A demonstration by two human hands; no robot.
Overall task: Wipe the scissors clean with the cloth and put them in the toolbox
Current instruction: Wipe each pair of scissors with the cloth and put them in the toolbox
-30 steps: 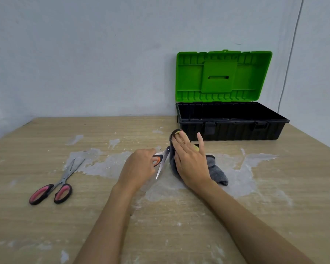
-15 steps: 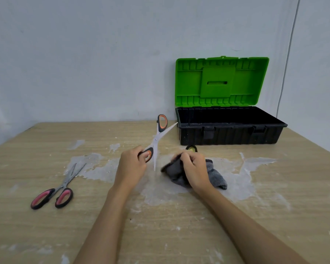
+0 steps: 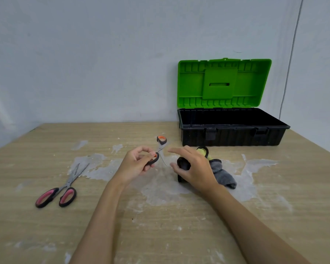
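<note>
Squarely against the wall, the toolbox [image 3: 232, 134] anchors the scene: a black, ribbed plastic tub with its bright green lid [image 3: 224, 83] standing upright and its inside showing nothing stored. It sits on a pale wood-grain table [image 3: 160, 235] blotched with dried white smears. Well to the left of the toolbox and nearer the camera, pink-handled scissors [image 3: 59, 191] lie flat, blades slightly parted, untouched. Just in front of the toolbox's left corner, the left hand [image 3: 135, 165] holds orange-and-black scissors [image 3: 158, 151] above the table, fingers curled round the nearer handle loop, the blades splayed wide apart and the other loop pointing toward the wall. Beside them, the right hand [image 3: 193, 168] hovers with fingers spread and relaxed, its palm over a crumpled grey cloth [image 3: 222, 174] that rests on the table; whether it touches the cloth cannot be told. Something yellow-green with a black loop [image 3: 203, 151] shows behind that hand, too hidden to identify. The scissors look light and rigid, smooth steel with sharp edges, so the moulded handles are judged the safe hold, wiping from spine to tip. The cloth looks soft, limp and easily bunched.
</note>
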